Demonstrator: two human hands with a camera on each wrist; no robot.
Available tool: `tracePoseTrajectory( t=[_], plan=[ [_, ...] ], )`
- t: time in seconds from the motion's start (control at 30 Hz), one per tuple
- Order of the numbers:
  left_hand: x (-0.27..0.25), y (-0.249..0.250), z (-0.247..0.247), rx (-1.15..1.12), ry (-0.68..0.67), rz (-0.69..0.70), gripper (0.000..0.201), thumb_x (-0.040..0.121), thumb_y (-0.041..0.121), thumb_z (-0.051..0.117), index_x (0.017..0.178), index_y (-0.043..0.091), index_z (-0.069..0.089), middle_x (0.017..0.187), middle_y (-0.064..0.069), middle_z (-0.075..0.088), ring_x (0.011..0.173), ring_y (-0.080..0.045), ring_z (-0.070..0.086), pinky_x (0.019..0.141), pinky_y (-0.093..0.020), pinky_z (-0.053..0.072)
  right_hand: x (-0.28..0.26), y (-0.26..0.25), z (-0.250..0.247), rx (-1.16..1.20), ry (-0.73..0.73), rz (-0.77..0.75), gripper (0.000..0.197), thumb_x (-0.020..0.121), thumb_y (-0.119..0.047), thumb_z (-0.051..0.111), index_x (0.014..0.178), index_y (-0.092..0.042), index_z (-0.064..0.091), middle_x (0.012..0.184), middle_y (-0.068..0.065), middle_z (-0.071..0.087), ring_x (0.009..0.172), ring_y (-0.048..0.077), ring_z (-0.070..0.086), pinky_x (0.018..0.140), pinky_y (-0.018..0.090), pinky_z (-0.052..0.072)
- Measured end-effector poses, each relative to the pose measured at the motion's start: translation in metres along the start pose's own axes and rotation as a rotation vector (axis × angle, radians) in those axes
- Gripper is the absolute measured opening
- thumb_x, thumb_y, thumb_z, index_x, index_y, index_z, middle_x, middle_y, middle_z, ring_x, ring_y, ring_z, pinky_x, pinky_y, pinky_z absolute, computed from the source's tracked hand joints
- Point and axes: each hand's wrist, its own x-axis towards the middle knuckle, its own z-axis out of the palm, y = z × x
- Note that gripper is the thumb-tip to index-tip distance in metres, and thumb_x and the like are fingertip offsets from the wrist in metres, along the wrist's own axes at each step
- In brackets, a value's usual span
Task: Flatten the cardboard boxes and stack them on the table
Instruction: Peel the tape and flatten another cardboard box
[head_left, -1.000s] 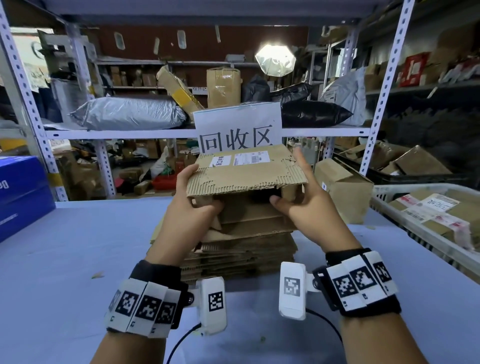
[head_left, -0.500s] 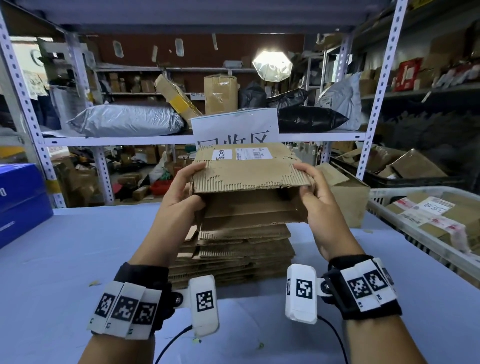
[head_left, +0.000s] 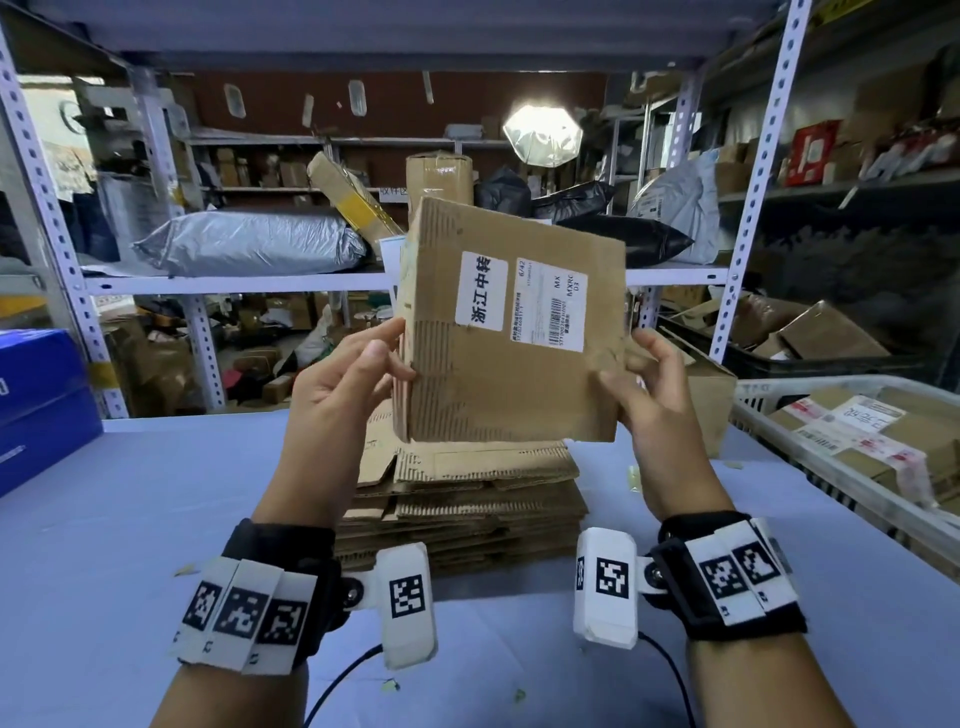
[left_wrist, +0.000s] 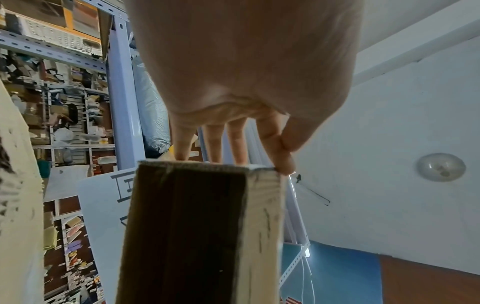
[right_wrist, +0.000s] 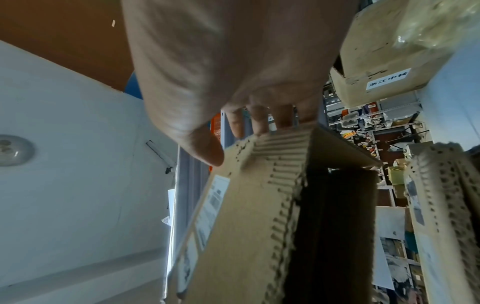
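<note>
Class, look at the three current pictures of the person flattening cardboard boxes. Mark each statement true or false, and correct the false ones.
1. Both hands hold one cardboard box above the table. True: the left hand grips its left edge and the right hand its right edge.
2. The held box lies flat on the stack. False: it is lifted clear of the stack of flattened boxes, with its labelled face turned toward the head camera.
3. The held box carries white labels. True.
4. The white basket is left of the stack. False: it is on the right, with boxes inside.
5. The table under the stack is red. False: it is pale blue.
</note>
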Motion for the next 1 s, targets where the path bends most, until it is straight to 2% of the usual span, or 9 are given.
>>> tracePoseTrajectory(
  t=[0.1, 0.2, 0.3, 0.43, 0.5, 0.67, 0.8, 0.9, 1.0],
  plan=[
    [-0.002, 0.003, 0.002, -0.051, 0.087, 0.064, 0.029, 0.101, 0.034, 0.055, 0.084, 0.021, 0.074, 0.123, -0.014, 0.071, 0.121, -0.036, 0.064, 0.103, -0.066, 0.048, -0.002, -0.001, 0.000, -0.043, -0.033, -0.063, 0.062, 0.094, -0.006, 0.062, 0.145, -0.035, 0.044, 0.124, -0.018, 0.066, 0.108, -0.002, 0.065, 0.079, 0.013, 0.053],
    [-0.003, 0.008, 0.003, 0.019, 0.150, 0.158, 0.010, 0.098, 0.019, 0.062, 0.098, 0.020, 0.072, 0.106, -0.016, 0.070, 0.100, -0.035, 0.065, 0.095, -0.069, 0.050, -0.006, -0.005, 0.004, -0.092, -0.074, -0.104, 0.046, 0.092, 0.002, 0.061, 0.128, -0.027, 0.064, 0.118, -0.013, 0.072, 0.112, 0.004, 0.065, 0.081, 0.015, 0.053],
    [-0.004, 0.012, 0.006, 0.105, 0.209, 0.188, 0.025, 0.096, 0.000, 0.064, 0.107, 0.022, 0.065, 0.111, -0.014, 0.067, 0.104, -0.026, 0.064, 0.099, -0.063, 0.050, -0.009, -0.003, 0.008, -0.010, -0.041, -0.093, 0.044, 0.088, 0.009, 0.060, 0.117, -0.024, 0.067, 0.110, -0.005, 0.073, 0.104, 0.013, 0.069, 0.079, 0.017, 0.053],
    [-0.001, 0.013, 0.003, 0.170, 0.263, -0.084, 0.071, 0.076, 0.053, 0.078, 0.137, 0.034, 0.047, 0.133, 0.001, 0.057, 0.124, -0.008, 0.056, 0.107, -0.036, 0.046, -0.010, 0.004, 0.007, 0.048, 0.011, -0.070, 0.034, 0.088, 0.009, 0.059, 0.113, -0.014, 0.061, 0.107, -0.006, 0.072, 0.096, 0.010, 0.070, 0.081, 0.018, 0.052],
    [0.000, 0.008, 0.001, 0.074, 0.164, -0.256, 0.103, 0.063, 0.066, 0.076, 0.149, 0.020, 0.042, 0.137, -0.006, 0.060, 0.121, -0.009, 0.060, 0.101, -0.030, 0.046, -0.010, 0.005, 0.006, 0.078, 0.021, -0.047, 0.035, 0.088, 0.011, 0.057, 0.114, -0.012, 0.061, 0.107, -0.006, 0.072, 0.094, 0.007, 0.068, 0.084, 0.020, 0.054],
    [-0.008, -0.001, 0.009, -0.290, 0.075, -0.285, 0.040, 0.079, 0.027, 0.077, 0.111, 0.004, 0.070, 0.102, -0.010, 0.079, 0.086, -0.017, 0.076, 0.070, -0.025, 0.060, -0.009, 0.005, 0.002, 0.138, 0.169, 0.034, 0.020, 0.091, 0.009, 0.056, 0.099, -0.007, 0.064, 0.090, 0.003, 0.067, 0.073, 0.005, 0.063, 0.069, 0.026, 0.053],
    [-0.007, -0.002, 0.008, -0.318, 0.165, -0.171, 0.023, 0.080, 0.015, 0.071, 0.102, 0.009, 0.071, 0.093, -0.003, 0.078, 0.082, -0.014, 0.073, 0.072, -0.028, 0.061, -0.004, 0.003, -0.011, 0.187, 0.266, 0.147, 0.037, 0.095, -0.004, 0.061, 0.130, -0.017, 0.058, 0.125, 0.005, 0.067, 0.109, 0.020, 0.067, 0.081, 0.035, 0.060],
    [-0.007, -0.002, 0.009, -0.256, 0.238, -0.112, 0.015, 0.089, 0.010, 0.069, 0.104, 0.013, 0.070, 0.093, 0.000, 0.078, 0.085, -0.016, 0.072, 0.073, -0.034, 0.061, -0.004, 0.001, -0.012, 0.114, 0.373, 0.158, 0.020, 0.099, -0.014, 0.058, 0.116, -0.024, 0.061, 0.128, 0.006, 0.063, 0.114, 0.022, 0.063, 0.078, 0.032, 0.057],
    [-0.008, -0.004, 0.015, -0.184, 0.257, -0.069, 0.015, 0.094, 0.007, 0.068, 0.107, 0.015, 0.072, 0.096, -0.001, 0.078, 0.089, -0.017, 0.073, 0.074, -0.035, 0.063, -0.009, -0.005, 0.001, -0.020, 0.252, 0.080, 0.024, 0.104, -0.030, 0.049, 0.100, -0.026, 0.071, 0.112, -0.005, 0.072, 0.108, 0.017, 0.067, 0.073, 0.026, 0.055]
  ],
)
